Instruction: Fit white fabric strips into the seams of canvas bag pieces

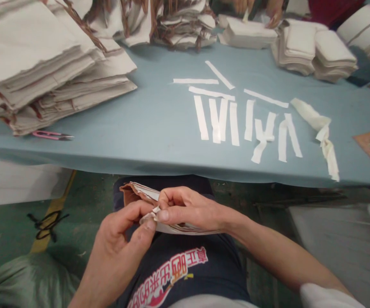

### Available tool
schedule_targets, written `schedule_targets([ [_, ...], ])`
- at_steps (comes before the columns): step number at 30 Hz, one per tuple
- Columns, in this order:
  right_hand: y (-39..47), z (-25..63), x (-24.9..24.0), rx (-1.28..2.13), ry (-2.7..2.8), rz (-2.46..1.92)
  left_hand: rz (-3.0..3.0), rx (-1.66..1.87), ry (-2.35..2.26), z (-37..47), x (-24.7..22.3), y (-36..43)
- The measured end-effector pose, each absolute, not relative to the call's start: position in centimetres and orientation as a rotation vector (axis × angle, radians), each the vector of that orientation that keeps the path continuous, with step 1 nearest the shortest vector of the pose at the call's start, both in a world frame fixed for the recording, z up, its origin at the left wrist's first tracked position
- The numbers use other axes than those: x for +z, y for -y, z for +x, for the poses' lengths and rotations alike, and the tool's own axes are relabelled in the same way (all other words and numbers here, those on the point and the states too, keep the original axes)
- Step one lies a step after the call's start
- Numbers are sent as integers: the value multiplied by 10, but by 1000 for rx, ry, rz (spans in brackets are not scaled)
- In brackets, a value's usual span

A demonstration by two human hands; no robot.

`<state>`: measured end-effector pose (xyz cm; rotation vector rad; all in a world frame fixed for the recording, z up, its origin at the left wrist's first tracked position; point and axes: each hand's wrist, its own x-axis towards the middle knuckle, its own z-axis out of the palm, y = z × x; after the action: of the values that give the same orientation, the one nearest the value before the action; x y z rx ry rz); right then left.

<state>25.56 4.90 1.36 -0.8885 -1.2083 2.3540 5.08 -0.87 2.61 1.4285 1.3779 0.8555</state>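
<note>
Taking the hands as the clock's centre, a green sack [27, 280] lies on the floor at eight o'clock and a tangle of black cord [48, 224] at nine. At ten o'clock, on the blue-covered desk [159, 141], sit pink-handled snips [52, 135]; beyond them, towards eleven, a tall pile of flat pale pieces [37, 64] leans unevenly.

In the middle, the left hand [121, 239] has its grip pinching a pale scrap [149, 215] between thumb and forefinger. A folded piece [175, 229], pale outside and brown within, lies over the lap, below the near edge of the desk and partly covered by the fingers. The right hand [194, 211] comes in from four o'clock, its grip pinching the same scrap, the wrist over the folded piece. The dark apron [223, 265] with printed characters is at six.

At twelve stand bundles with brown edges [186, 25]. White strips [233, 124] spread at one o'clock, some overlapping; farther off, another person's hand [273, 15] is beside a low pale stack [251, 34]. A crumpled strip [316, 122] lies at two o'clock, a brown square [364, 143] just past it.
</note>
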Motion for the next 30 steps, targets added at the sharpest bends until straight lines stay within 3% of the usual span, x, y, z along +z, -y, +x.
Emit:
schedule_targets([
  [9, -50, 256, 10, 2342, 1269, -885, 1271, 806, -1354, 47, 27, 7],
  [19, -40, 258, 28, 1790, 1766, -1049, 1465, 728, -1316, 48, 34, -9],
  [30, -40, 249, 31, 1641, 1803, -1340, 1412, 834, -1435, 54, 24, 3],
])
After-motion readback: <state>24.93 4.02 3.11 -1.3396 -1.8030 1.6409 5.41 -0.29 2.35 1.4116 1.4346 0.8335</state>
